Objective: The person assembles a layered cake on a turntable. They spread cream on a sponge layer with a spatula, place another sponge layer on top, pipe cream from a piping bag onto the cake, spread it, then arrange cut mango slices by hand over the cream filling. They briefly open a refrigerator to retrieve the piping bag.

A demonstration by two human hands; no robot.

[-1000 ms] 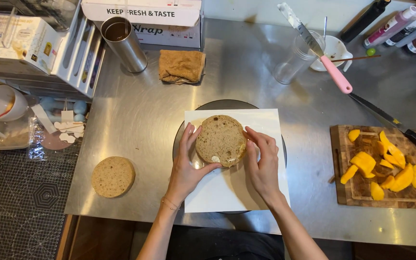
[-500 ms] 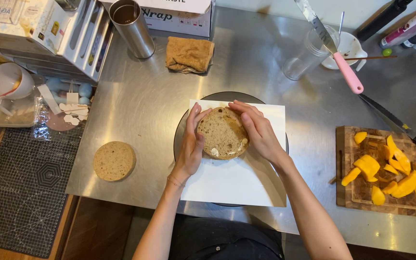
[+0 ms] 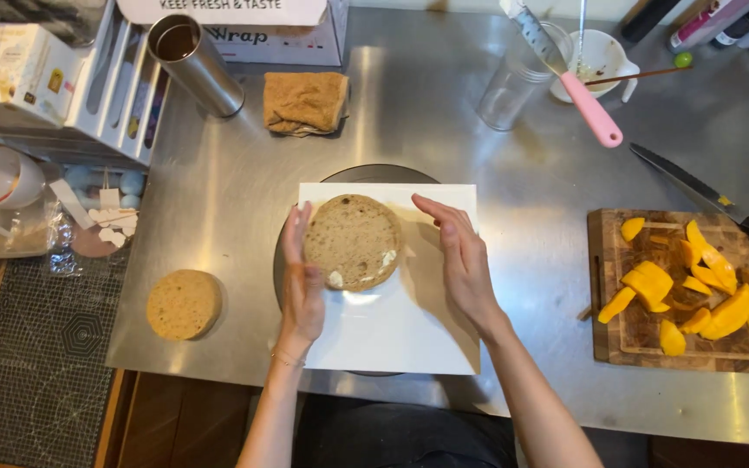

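Note:
A round brown cake layer (image 3: 353,240) with dabs of white cream at its near edge lies on a white square board (image 3: 392,329), which rests on a dark round turntable (image 3: 374,173). My left hand (image 3: 302,277) stands flat against the layer's left side, fingers straight. My right hand (image 3: 459,256) is held upright a little to the right of the layer, apart from it and holding nothing. A second round cake layer (image 3: 184,303) lies bare on the steel table to the left.
A wooden cutting board (image 3: 617,338) with several yellow mango pieces sits at the right, a black-handled knife (image 3: 704,199) behind it. At the back stand a steel cup (image 3: 192,61), a folded brown cloth (image 3: 305,102), a clear glass (image 3: 513,82) and a pink-handled spatula (image 3: 569,78).
Both hands cupped the cake layer before. Now my right hand has drawn away to the right, and my left hand has flattened against the layer's left side.

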